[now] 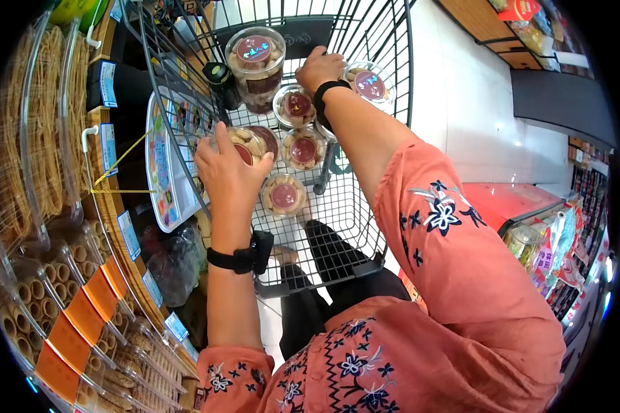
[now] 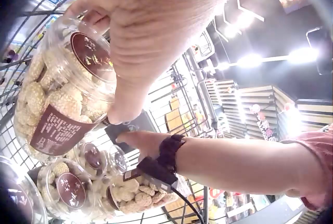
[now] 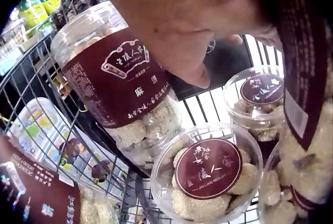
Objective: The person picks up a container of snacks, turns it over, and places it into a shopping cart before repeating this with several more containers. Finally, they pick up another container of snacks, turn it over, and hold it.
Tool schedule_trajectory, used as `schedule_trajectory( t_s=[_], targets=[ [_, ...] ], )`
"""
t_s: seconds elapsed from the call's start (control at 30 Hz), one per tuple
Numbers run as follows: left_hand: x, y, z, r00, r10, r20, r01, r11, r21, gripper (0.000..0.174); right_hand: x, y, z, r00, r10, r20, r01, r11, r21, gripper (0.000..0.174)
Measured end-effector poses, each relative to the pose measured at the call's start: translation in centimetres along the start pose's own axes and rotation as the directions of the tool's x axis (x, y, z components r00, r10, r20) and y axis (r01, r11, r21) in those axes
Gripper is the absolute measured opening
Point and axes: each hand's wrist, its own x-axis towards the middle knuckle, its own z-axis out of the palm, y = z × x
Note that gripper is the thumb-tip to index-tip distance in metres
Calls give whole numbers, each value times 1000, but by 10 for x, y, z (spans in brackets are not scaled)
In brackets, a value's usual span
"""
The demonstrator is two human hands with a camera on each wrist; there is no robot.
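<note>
My left hand (image 1: 231, 165) grips the lid end of a clear plastic jar of sesame cookies (image 2: 52, 99), thumb at one side of the maroon-labelled lid. The jar is held tilted over the shopping cart's left side. My right hand (image 1: 322, 71) reaches to the cart's far end, above the jars, with its thumb (image 3: 195, 73) pointing down and nothing visible in its grasp. Beside it a tall jar of cookies (image 3: 117, 73) with a wide maroon label stands upright. Several smaller cookie jars (image 3: 208, 174) stand around and below the hands.
The wire shopping cart (image 1: 324, 275) surrounds the jars. A dark bottle (image 1: 220, 82) stands at its left wall, near a colourful white-rimmed tray (image 1: 162, 165). Shelves with price tags (image 1: 108, 84) line the left side. Packaged goods (image 1: 548, 255) lie on the right.
</note>
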Motion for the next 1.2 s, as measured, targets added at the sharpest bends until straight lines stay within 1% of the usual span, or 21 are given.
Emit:
schedule_trajectory(
  t_s=[0.1, 0.17, 0.23, 0.33, 0.43, 0.47, 0.57, 0.6, 0.7, 0.73, 0.83, 0.87, 0.97, 1.0, 1.1, 1.2],
  targets=[
    [-3, -1, 1, 999, -35, -5, 35, 999, 1, 101, 17, -5, 13, 982, 183, 42, -184, 983, 11, 85],
    [-8, -2, -2, 999, -41, -7, 41, 999, -29, 100, 26, -2, 18, 969, 229, 99, -237, 968, 82, 89],
    [-12, 0, -7, 998, -55, -1, 55, 998, -41, 100, 25, -5, 19, 949, 291, 121, -307, 941, 143, 92],
    [-16, -2, -9, 999, -53, -3, 53, 997, -48, 100, 15, -7, 2, 933, 288, 213, -320, 939, 130, 97],
    [-21, -4, -9, 998, -57, -10, 57, 998, -31, 100, 30, -2, 23, 939, 309, 154, -329, 935, 131, 104],
    [-22, -4, -10, 998, -60, -11, 60, 998, -25, 100, 45, -1, 41, 927, 361, 100, -373, 916, 150, 107],
    [-26, -4, -11, 998, -57, -15, 57, 998, -21, 100, 38, -1, 31, 915, 376, 145, -393, 912, 118, 112],
    [-28, -3, -13, 998, -55, -18, 55, 998, -40, 100, 38, -3, 30, 917, 379, 122, -392, 915, 98, 118],
    [-34, -1, -16, 998, -49, -30, 46, 995, -83, 100, 34, -3, 26, 917, 373, 144, -381, 924, 33, 109],
    [-36, -2, -17, 998, -41, -39, 38, 995, -95, 100, 35, -5, 31, 908, 405, 106, -408, 913, 14, 109],
    [-42, -1, -16, 997, -30, -68, 22, 994, -106, 100, 26, -1, 15, 945, 293, 143, -291, 956, -35, 109],
    [-43, -1, -16, 996, -26, -80, 17, 995, -103, 100, 20, -2, 9, 954, 265, 139, -262, 964, -42, 113],
    [-45, 0, -19, 997, -33, -69, 24, 992, -127, 101, 26, -6, 16, 946, 299, 122, -301, 954, -2, 115],
    [-46, 0, -19, 997, -31, -76, 21, 991, -130, 101, 29, -8, 20, 949, 309, 59, -309, 951, -8, 111],
    [-48, 1, -21, 996, -26, -82, 14, 990, -139, 101, 27, -8, 23, 959, 285, -11, -285, 959, 2, 109],
    [-49, 3, -28, 997, -22, -77, 10, 989, -149, 101, 19, -10, 2, 978, 211, 9, -210, 977, -31, 106]
  ],
)
